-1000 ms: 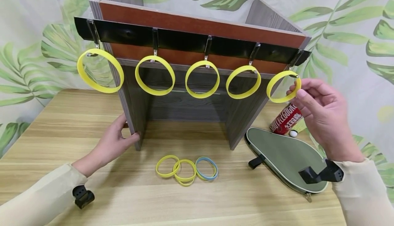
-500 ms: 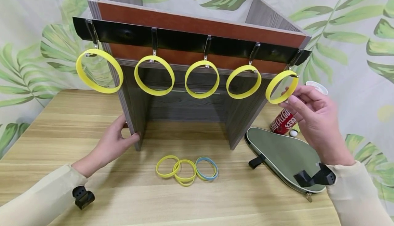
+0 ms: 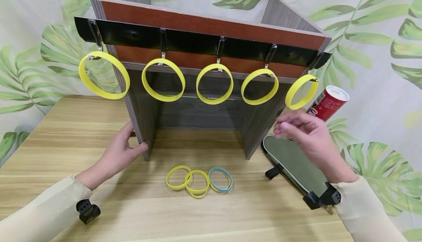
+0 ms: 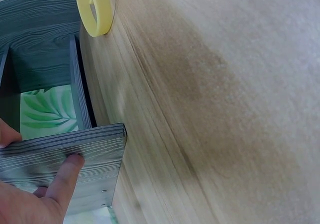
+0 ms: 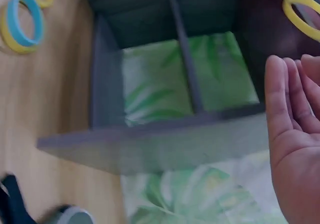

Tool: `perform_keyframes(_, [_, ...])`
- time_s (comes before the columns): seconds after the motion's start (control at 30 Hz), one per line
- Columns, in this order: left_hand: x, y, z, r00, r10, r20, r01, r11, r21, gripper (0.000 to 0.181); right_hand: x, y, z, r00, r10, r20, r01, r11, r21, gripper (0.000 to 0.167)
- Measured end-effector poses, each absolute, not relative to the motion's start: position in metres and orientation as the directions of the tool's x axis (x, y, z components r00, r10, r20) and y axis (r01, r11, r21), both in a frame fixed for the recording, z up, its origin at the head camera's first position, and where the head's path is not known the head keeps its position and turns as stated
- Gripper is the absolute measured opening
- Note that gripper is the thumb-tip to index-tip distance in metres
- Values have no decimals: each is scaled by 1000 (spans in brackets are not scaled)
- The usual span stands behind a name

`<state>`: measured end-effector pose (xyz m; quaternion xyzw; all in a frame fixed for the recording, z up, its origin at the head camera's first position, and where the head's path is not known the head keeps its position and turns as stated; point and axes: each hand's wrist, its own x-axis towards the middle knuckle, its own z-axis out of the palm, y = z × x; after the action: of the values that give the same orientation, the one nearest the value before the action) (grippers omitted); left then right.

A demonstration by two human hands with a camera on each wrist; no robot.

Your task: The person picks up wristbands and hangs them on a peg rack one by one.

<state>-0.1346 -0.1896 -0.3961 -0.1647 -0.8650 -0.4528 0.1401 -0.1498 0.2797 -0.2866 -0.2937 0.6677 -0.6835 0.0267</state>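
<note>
Rings (ylw) (image 3: 214, 102) on hooks (image 3: 220, 46), R grip (image 3: 308, 136) below; L grip (image 3: 117, 154) holds shelf (image 3: 211, 25).

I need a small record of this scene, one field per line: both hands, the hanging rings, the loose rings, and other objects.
left hand: grips the left side panel of the stand
right hand: holds nothing
hanging rings: five, yellow, one per hook
loose rings: on table; yellow ones, one blue
other objects, right side: red can, green case
</note>
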Motion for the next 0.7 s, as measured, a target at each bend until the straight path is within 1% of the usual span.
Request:
perform_keyframes(0.1, [-134,-190,-396,-908,153,389,407,537,739,56,-149,269,-298,-811,-505,295,-351,18,-936,25])
perform_keyframes(0.2, [-133,-190,-397,-910,148,388,403,541,738,55,-148,257,-311,-811,-555,183,-301,129,-945,18])
perform_keyframes(0.33, [-133,-190,-397,-909,148,390,405,543,735,56,-147,241,-328,-825,-565,5,-180,254,-950,26])
perform_keyframes(0.43, [-133,-190,-397,-908,150,391,406,541,736,56,-146,231,-341,-821,-565,-83,-137,336,-932,26])
perform_keyframes(0.53, [-134,-190,-397,-905,150,398,412,543,732,57,-145,224,-353,-812,-575,-101,-179,410,-894,23])
perform_keyframes(0.7, [-134,-191,-397,-902,151,405,418,547,725,59,-145,213,-371,-821,-568,-55,-285,492,-823,18])
